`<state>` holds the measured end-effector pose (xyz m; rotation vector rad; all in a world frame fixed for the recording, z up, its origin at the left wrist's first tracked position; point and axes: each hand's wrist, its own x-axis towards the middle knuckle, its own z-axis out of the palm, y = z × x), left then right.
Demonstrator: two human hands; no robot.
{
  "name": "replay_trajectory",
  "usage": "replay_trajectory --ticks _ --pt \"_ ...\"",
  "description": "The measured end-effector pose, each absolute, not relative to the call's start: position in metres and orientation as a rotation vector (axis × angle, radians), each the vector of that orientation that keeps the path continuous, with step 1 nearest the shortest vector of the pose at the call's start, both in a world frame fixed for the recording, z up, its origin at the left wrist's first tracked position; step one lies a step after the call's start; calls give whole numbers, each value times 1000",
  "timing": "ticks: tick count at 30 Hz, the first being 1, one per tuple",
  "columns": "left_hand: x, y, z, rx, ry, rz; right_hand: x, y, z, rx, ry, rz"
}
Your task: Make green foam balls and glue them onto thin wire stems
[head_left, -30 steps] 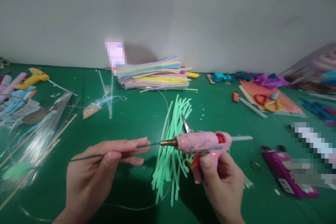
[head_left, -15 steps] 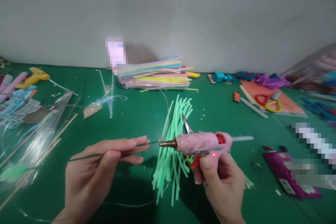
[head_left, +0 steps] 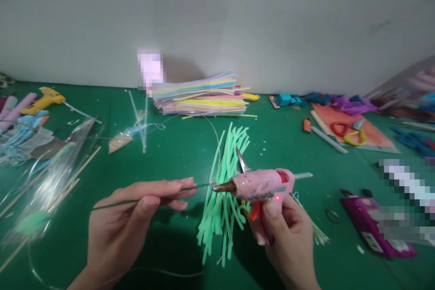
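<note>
Between thumb and fingers, my left hand (head_left: 127,217) pinches a thin dark green wire (head_left: 117,205) that points right. My right hand (head_left: 288,235) grips the handle of a pink hot glue gun (head_left: 256,184), its red light lit and a clear glue stick (head_left: 303,175) jutting from the back. The gun's metal nozzle (head_left: 226,186) is at the wire's far end, where a small clear blob of glue shows. Under the gun lies a bundle of mint green fuzzy stems (head_left: 224,163). Part of a pair of pliers (head_left: 242,161) shows beside them.
Pastel fuzzy stems (head_left: 200,99) are stacked by the wall. A yellow glue gun (head_left: 44,100), clear plastic sleeves (head_left: 61,176) and thin sticks are on the left. Scissors (head_left: 353,138), an orange sheet (head_left: 377,131) and a purple pack (head_left: 370,222) lie on the right.
The glue gun has turned slightly, its nozzle shifting a little right. Its glue stick juts out less at the back. My left hand and the wire have moved slightly right.
</note>
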<state>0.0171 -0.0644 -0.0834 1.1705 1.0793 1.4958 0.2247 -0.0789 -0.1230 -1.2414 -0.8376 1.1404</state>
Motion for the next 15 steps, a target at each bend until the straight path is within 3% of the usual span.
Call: replay_trajectory --ticks 15 --pt "18 -67 -80 1098 983 1479 244 -68 -137 -1238 -853 1047"
